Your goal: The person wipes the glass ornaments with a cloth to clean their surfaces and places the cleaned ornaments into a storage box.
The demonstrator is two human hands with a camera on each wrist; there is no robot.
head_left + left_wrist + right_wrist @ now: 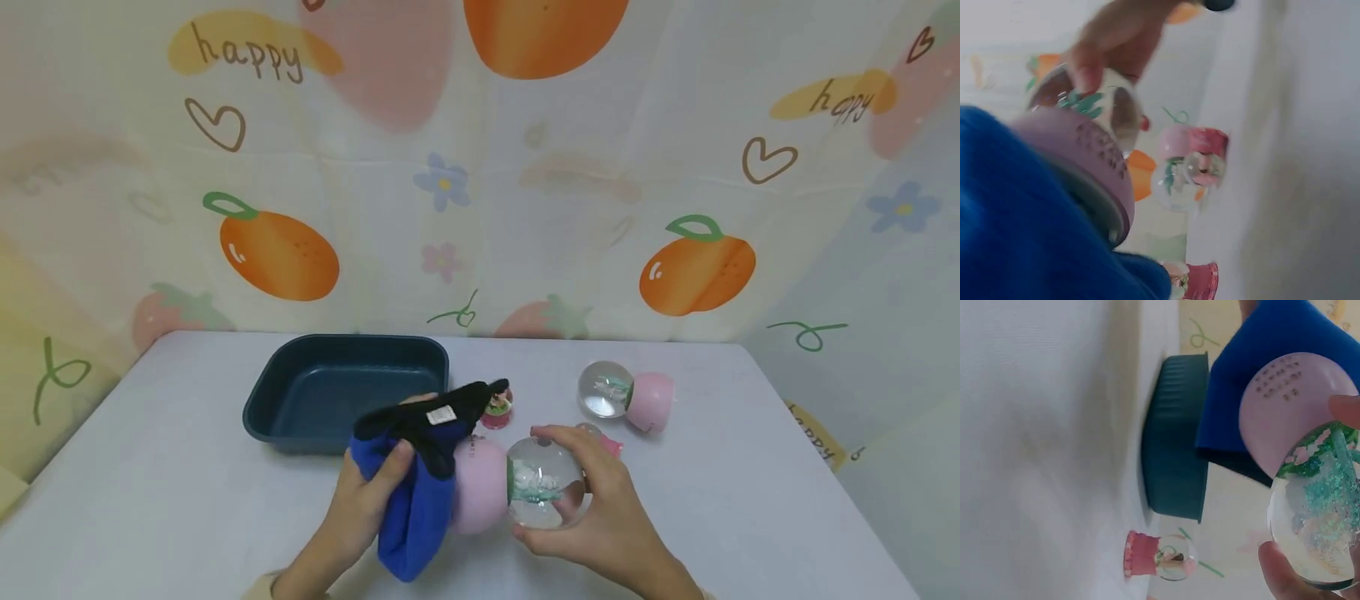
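My right hand (607,508) grips the clear ball of a snow globe (482,487), thumb below and fingers above. The globe lies sideways, with its pink base to the left and glitter round a pale figure inside. My left hand (363,500) holds a blue cloth item (412,529) with black trim and a white label, its thumb pressed on the near side. This cloth meets the end of the pink base, overlapping it in the head view. In the right wrist view, brown lettering marks the base and blue fabric (1235,381) stands behind it.
Behind my left hand stands a dark teal tray (258,417). A small snow globe (497,415) with a red-pink base is beside it. Another pink-based globe (651,402) lies on its side at the right, near a small pink one (613,447) partly hidden by my right hand.
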